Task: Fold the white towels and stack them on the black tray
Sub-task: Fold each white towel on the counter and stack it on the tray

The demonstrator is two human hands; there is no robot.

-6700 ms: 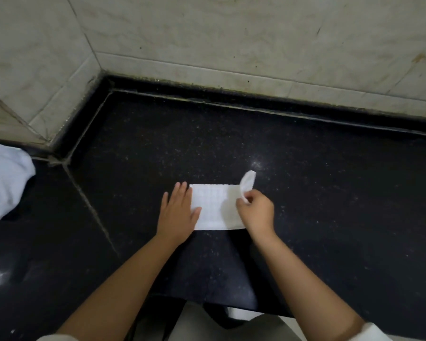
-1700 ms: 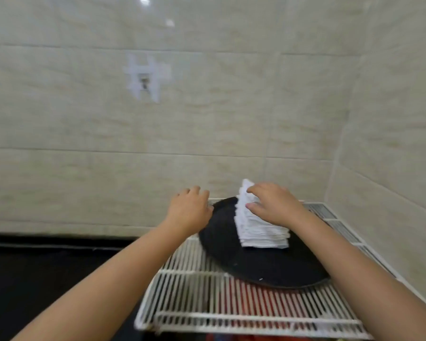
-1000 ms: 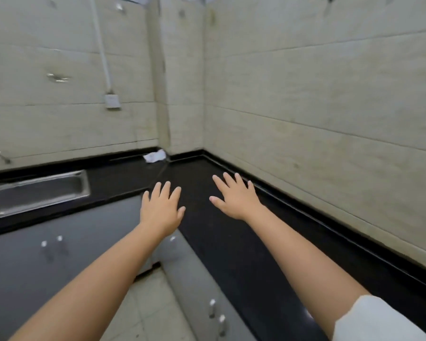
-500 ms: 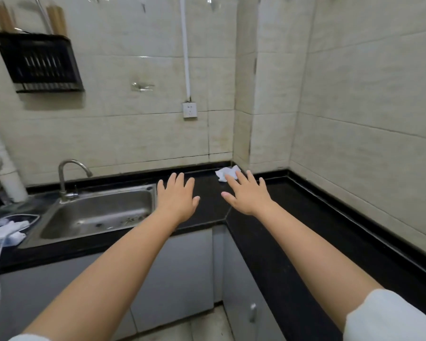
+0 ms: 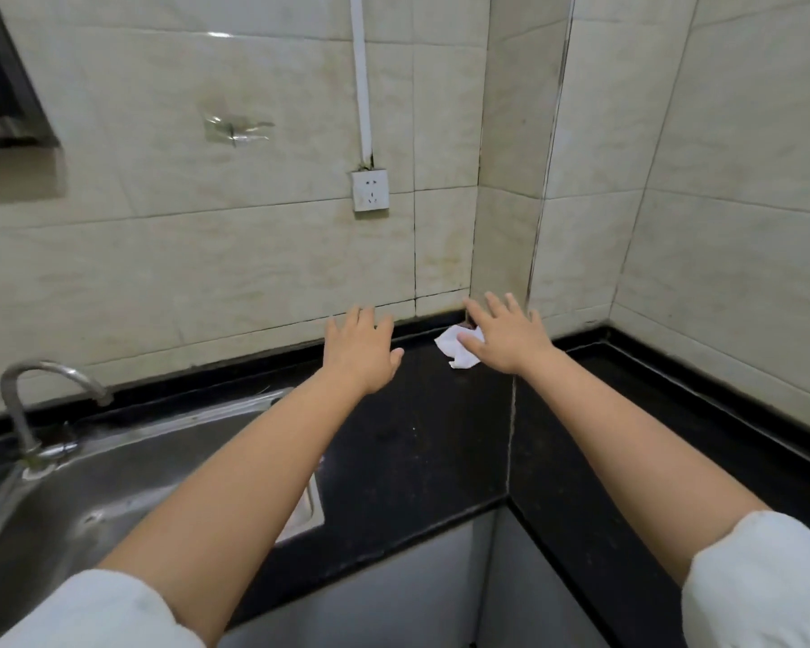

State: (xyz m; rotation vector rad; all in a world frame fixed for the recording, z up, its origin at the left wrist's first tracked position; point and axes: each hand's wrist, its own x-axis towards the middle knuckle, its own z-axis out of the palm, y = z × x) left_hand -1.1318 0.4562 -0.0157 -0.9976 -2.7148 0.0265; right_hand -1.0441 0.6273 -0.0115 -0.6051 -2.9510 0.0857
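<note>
Reaching forward over the black surface with both arms outstretched. Left hand hanging palm down with fingers straight and spread, holding nothing. Right hand likewise spread flat, gripping nothing, hovering in front of a crumpled white towel and partly covering it; contact impossible to tell. Towel lying unfolded at the back corner of the surface, against the tiled wall, right of the steel sink and faucet, below the socket.

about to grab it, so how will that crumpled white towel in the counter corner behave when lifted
The white towel lies crumpled with soft folds, so it will probably flop and hang limp. It looks thin and small, so likely light. Pushed along the black counter, it would probably bunch rather than slide.
</note>
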